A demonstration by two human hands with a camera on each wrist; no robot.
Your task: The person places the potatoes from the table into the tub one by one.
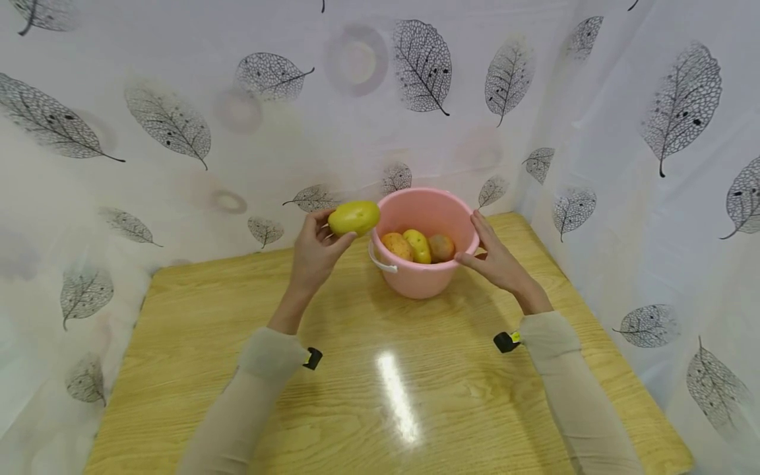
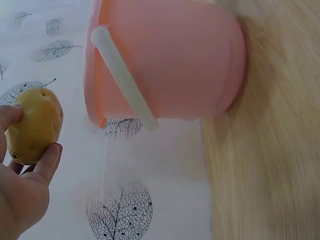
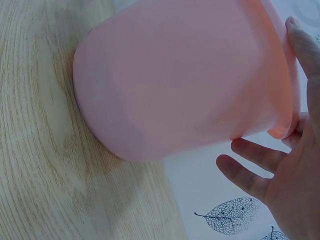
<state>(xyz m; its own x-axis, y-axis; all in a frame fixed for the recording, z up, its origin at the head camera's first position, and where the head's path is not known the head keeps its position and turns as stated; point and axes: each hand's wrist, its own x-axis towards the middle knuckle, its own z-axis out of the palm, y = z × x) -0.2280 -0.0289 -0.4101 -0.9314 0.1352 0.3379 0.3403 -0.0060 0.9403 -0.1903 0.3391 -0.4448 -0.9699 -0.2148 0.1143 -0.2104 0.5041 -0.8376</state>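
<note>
My left hand (image 1: 315,254) holds a yellow potato (image 1: 354,218) between thumb and fingers, just left of the bucket's rim. In the left wrist view, the potato (image 2: 36,125) shows small dark eyes on its smooth skin. A pink bucket (image 1: 415,280) stands upright on the table. Inside it lie an orange-brown spotted potato (image 1: 396,246), a yellow potato (image 1: 417,245) and a duller brownish round one (image 1: 441,248). On the bucket's right side my right hand (image 1: 499,260) rests with fingers spread, thumb and a fingertip at the rim (image 3: 287,65).
The bucket's white handle (image 1: 382,258) hangs down at its left front. Beneath is a wooden table (image 1: 332,396), bordered at the back and right by a white leaf-print curtain (image 1: 368,119). A small black device sits at each sleeve cuff.
</note>
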